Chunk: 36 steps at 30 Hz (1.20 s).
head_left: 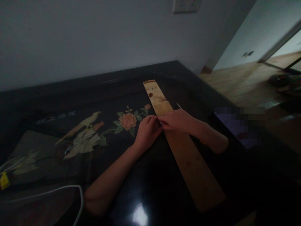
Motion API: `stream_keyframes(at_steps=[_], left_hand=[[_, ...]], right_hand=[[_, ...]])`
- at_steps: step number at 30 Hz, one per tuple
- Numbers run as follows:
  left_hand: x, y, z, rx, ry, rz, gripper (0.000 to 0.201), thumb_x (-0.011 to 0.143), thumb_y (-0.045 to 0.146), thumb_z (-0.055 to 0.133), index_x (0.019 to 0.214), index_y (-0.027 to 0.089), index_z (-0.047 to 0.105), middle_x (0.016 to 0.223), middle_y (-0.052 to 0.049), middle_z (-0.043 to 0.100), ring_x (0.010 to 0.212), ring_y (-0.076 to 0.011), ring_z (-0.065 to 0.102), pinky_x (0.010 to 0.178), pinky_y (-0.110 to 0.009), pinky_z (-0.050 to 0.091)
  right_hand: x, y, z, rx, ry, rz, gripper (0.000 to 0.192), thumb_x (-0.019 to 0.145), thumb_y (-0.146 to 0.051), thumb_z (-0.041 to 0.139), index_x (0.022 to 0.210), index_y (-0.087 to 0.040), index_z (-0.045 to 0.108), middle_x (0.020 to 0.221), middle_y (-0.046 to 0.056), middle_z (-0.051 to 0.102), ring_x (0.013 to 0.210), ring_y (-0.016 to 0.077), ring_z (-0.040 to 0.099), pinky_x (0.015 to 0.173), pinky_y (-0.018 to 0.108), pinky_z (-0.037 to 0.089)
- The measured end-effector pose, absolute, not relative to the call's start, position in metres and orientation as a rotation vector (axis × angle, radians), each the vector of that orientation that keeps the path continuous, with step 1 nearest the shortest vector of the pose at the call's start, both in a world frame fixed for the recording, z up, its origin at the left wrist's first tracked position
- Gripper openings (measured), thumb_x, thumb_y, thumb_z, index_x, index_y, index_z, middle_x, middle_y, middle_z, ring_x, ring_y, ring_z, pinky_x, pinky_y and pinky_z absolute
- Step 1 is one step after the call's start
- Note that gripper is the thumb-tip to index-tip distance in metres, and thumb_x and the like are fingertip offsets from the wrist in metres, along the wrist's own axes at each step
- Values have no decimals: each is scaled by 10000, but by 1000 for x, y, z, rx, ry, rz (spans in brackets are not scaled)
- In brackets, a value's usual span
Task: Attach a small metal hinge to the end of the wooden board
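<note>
Board [188, 157] lay on tabletop [113, 94], far end toward far right corner; likely stiff, light, best held by long edges. Left hand [149, 128], right hand [176, 121] met there; whether fingertips pinched anything, unclear.

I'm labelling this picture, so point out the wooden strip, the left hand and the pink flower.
Wooden strip [188, 153]: head view, bare face below the right hand [177, 121].
Left hand [147, 131]: head view, back of the hand.
Pink flower [127, 121]: head view, middle of the petals.

Bare hands [147, 131], dark sleeves [232, 152]
</note>
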<state>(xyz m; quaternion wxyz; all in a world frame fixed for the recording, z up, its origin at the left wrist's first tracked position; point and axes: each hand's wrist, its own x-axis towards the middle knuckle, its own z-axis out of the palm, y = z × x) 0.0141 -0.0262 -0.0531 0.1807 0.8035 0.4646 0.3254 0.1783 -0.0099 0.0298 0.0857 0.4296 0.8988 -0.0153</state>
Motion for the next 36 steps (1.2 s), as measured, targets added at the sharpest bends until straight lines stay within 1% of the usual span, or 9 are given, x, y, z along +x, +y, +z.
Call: stream_keyframes(at_steps=[3, 9, 14, 18, 22, 25, 29, 33, 36], left_hand=[[14, -27, -54, 2269, 1307, 928, 292, 829, 230, 622, 1108, 183, 550, 1146, -99, 591, 1075, -242, 550, 934, -410, 453], [14, -28, -52, 2254, 1316, 934, 286, 839, 242, 621, 1113, 196, 554, 1132, -89, 596, 1066, -236, 559, 929, -406, 453], [14, -29, -52, 2225, 1301, 956, 349, 831, 240, 640, 1161, 199, 534, 1150, -91, 595, 1087, -240, 555, 941, -415, 445], [14, -28, -53, 2198, 1292, 984, 329, 824, 234, 645, 1136, 211, 541, 1136, -80, 602, 1075, -237, 559, 937, -420, 448], [15, -29, -50, 2139, 1260, 1036, 300, 807, 174, 644, 1091, 199, 552, 1089, -78, 617, 1026, -221, 580, 910, -394, 468], [15, -29, -49, 2131, 1255, 1052, 317, 799, 158, 647, 1097, 187, 545, 1105, -88, 611, 1045, -221, 574, 926, -388, 464], [15, -29, -49, 2130, 1249, 1069, 311, 810, 207, 645, 1101, 200, 535, 1119, -88, 615, 1051, -228, 580, 921, -403, 468], [15, -29, -51, 2066, 1235, 1085, 282, 825, 218, 623, 1097, 201, 548, 1098, -83, 644, 1031, -235, 602, 908, -416, 477], [15, -28, -52, 1972, 1203, 1130, 266, 846, 225, 593, 1108, 201, 556, 1091, -80, 656, 1013, -224, 616, 904, -408, 487]], right_hand=[[178, -10, 30, 1334, 2690, -26, 297, 944, -316, 411, 1049, -212, 669, 908, 92, 723, 824, 244, 669, 617, 288, 358], [178, -9, 30, 1391, 2685, -19, 324, 939, -323, 406, 1055, -201, 683, 937, 107, 725, 845, 259, 678, 599, 290, 338], [180, -8, 34, 1445, 2699, -20, 315, 933, -317, 409, 1024, -195, 684, 972, 95, 724, 863, 258, 674, 591, 290, 320], [181, -8, 35, 1441, 2694, -48, 314, 933, -320, 411, 1006, -183, 684, 970, 98, 721, 857, 240, 665, 594, 283, 316], [181, -7, 33, 1458, 2682, -85, 338, 948, -333, 386, 943, -166, 680, 944, 99, 718, 847, 227, 657, 606, 279, 323], [181, -6, 32, 1454, 2689, -97, 343, 954, -331, 371, 965, -171, 674, 957, 100, 716, 838, 221, 654, 618, 278, 336], [180, -6, 33, 1451, 2679, -111, 343, 949, -336, 375, 1010, -185, 677, 976, 99, 716, 840, 228, 654, 616, 277, 334], [180, -6, 33, 1446, 2725, -112, 346, 953, -340, 367, 997, -180, 671, 940, 92, 714, 814, 213, 647, 602, 272, 317], [180, -6, 33, 1449, 2752, -100, 353, 958, -348, 357, 1005, -183, 665, 906, 85, 713, 775, 202, 635, 586, 266, 295]])
